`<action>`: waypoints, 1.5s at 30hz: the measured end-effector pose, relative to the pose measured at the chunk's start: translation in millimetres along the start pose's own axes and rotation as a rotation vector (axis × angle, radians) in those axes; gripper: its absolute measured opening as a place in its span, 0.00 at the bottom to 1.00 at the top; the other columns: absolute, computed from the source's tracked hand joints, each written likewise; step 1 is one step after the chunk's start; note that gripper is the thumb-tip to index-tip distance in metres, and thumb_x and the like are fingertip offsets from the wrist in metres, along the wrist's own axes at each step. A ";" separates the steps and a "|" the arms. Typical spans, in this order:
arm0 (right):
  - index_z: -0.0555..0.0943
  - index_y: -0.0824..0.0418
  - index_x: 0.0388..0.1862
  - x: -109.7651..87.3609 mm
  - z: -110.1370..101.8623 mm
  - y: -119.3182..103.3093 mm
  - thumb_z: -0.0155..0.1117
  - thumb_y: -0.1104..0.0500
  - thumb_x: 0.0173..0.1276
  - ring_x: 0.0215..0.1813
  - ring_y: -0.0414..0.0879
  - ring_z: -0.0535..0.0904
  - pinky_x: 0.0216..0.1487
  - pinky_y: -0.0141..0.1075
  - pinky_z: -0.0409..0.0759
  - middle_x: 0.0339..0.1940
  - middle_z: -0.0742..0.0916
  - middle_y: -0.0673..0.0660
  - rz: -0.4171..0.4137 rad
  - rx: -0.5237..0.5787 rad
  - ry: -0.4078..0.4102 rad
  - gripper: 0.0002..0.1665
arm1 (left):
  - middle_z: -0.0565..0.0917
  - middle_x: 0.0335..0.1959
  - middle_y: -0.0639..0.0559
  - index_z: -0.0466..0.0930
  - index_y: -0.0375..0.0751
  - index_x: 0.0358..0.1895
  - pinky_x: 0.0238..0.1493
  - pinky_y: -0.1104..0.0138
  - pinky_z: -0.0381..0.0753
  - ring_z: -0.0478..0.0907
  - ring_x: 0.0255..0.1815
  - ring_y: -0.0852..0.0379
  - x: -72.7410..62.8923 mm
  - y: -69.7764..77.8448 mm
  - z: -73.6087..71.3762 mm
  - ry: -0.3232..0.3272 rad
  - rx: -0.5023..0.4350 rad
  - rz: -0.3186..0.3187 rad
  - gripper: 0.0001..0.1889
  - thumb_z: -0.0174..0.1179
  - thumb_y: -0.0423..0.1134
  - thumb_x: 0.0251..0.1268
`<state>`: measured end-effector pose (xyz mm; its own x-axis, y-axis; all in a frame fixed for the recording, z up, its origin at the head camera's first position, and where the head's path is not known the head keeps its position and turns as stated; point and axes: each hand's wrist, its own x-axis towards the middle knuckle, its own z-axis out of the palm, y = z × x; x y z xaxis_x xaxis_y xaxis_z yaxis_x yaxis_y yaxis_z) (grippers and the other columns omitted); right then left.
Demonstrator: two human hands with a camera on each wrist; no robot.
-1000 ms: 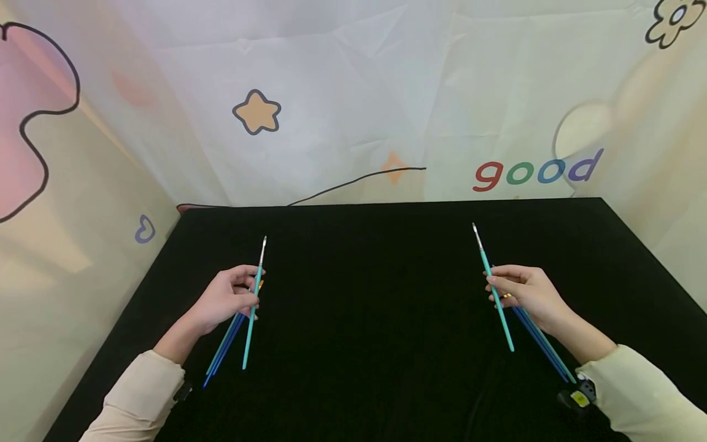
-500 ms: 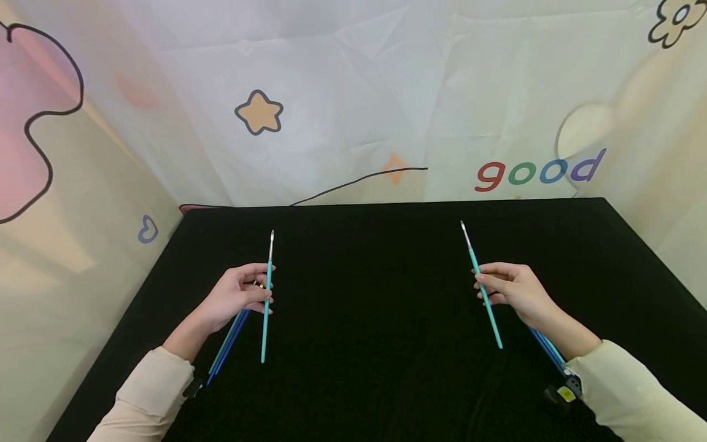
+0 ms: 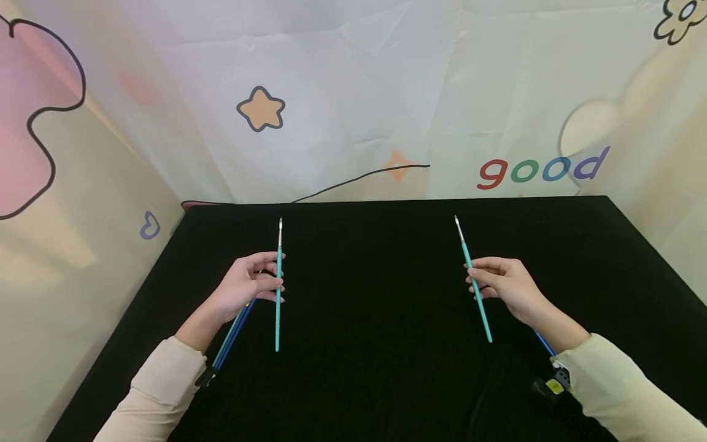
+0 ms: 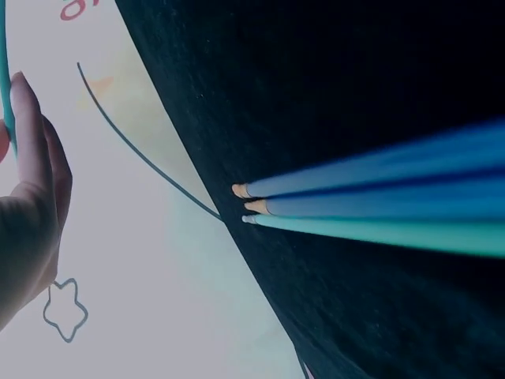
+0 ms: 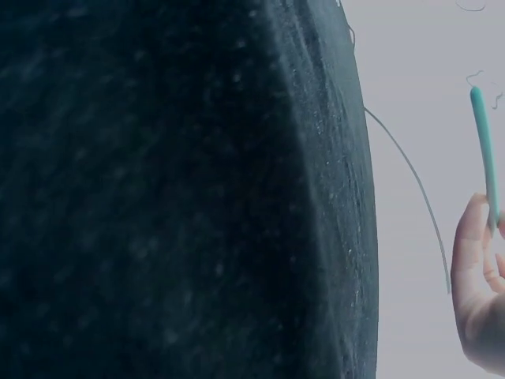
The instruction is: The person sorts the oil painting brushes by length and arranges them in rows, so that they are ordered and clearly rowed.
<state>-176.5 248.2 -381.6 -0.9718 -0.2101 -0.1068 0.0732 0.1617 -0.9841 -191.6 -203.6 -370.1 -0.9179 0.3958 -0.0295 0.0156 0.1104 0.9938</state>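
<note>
My left hand (image 3: pixel 248 285) pinches a turquoise paintbrush (image 3: pixel 277 328) between thumb and fingers, its silver ferrule and tip pointing up and away. On the right, my right hand (image 3: pixel 508 283) grips a similar turquoise paintbrush (image 3: pixel 483 319), which leans with its tip toward the left. Two blue brushes (image 4: pixel 379 174) and a turquoise brush (image 4: pixel 371 230) lie side by side on the black cloth under my left wrist. Below the right forearm only a piece of a blue brush handle (image 3: pixel 544 341) shows; the rest is hidden. The right wrist view catches my right fingers and part of the held brush.
Black cloth covers the table (image 3: pixel 375 368). Behind it hangs a pale backdrop (image 3: pixel 353 92) printed with a star, a flower and the word "good". A small black device with a yellow patch (image 3: pixel 555 385) sits at the right cuff.
Both hands have come inward toward each other and slightly farther from me, each carrying its paintbrush. The right forearm now covers more of the brushes lying beneath it.
</note>
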 end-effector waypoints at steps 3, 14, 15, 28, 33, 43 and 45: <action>0.77 0.59 0.40 1.1 0.9 -0.6 0.53 0.61 0.68 0.33 0.41 0.81 0.34 0.34 0.82 0.31 0.84 0.52 0.000 0.010 -0.008 0.06 | 0.70 0.37 0.35 0.59 0.25 0.62 0.36 0.50 0.80 0.80 0.31 0.50 1.7 1.2 2.8 0.001 -0.016 0.011 0.25 0.51 0.21 0.59; 0.79 0.56 0.35 2.7 3.3 -2.7 0.54 0.62 0.68 0.31 0.41 0.81 0.32 0.33 0.82 0.29 0.84 0.52 -0.005 0.048 -0.010 0.06 | 0.70 0.38 0.35 0.60 0.27 0.62 0.37 0.53 0.81 0.80 0.30 0.55 12.2 11.9 10.8 0.024 -0.069 0.036 0.25 0.50 0.21 0.60; 0.79 0.56 0.35 3.0 3.8 -2.3 0.54 0.62 0.68 0.31 0.41 0.81 0.32 0.33 0.82 0.29 0.84 0.52 -0.003 0.048 -0.009 0.06 | 0.71 0.37 0.35 0.60 0.27 0.62 0.37 0.54 0.81 0.80 0.30 0.55 13.6 12.8 11.8 0.026 -0.071 0.042 0.25 0.51 0.21 0.60; 0.78 0.63 0.37 4.0 6.3 -0.9 0.54 0.63 0.68 0.30 0.41 0.81 0.31 0.34 0.82 0.29 0.84 0.55 -0.012 0.028 -0.006 0.06 | 0.71 0.37 0.38 0.60 0.26 0.62 0.36 0.53 0.81 0.79 0.29 0.55 30.4 19.5 21.6 0.007 -0.087 0.041 0.25 0.50 0.20 0.59; 0.75 0.72 0.41 3.6 6.7 -1.5 0.53 0.64 0.68 0.30 0.41 0.81 0.31 0.34 0.82 0.29 0.84 0.56 -0.010 0.024 -0.007 0.10 | 0.71 0.35 0.41 0.61 0.26 0.61 0.36 0.53 0.81 0.79 0.30 0.53 40.2 19.3 24.3 0.018 -0.079 0.015 0.25 0.50 0.20 0.59; 0.76 0.72 0.40 3.2 7.9 -0.8 0.53 0.64 0.68 0.29 0.41 0.81 0.31 0.34 0.82 0.28 0.84 0.55 -0.010 0.030 -0.006 0.10 | 0.71 0.34 0.44 0.61 0.26 0.61 0.37 0.55 0.82 0.78 0.30 0.53 58.8 13.4 31.8 0.021 -0.112 -0.036 0.25 0.50 0.19 0.59; 0.76 0.71 0.40 3.2 8.1 -0.8 0.53 0.64 0.68 0.29 0.41 0.81 0.31 0.34 0.82 0.29 0.84 0.55 -0.012 0.029 -0.006 0.09 | 0.71 0.34 0.44 0.61 0.26 0.61 0.37 0.55 0.82 0.78 0.31 0.53 62.3 11.9 33.9 0.019 -0.117 -0.043 0.25 0.50 0.19 0.59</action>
<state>-177.9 239.6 -382.3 -0.9712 -0.2181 -0.0962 0.0684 0.1315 -0.9890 -235.2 -146.7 -363.8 -0.9240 0.3757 -0.0714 -0.0694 0.0190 0.9974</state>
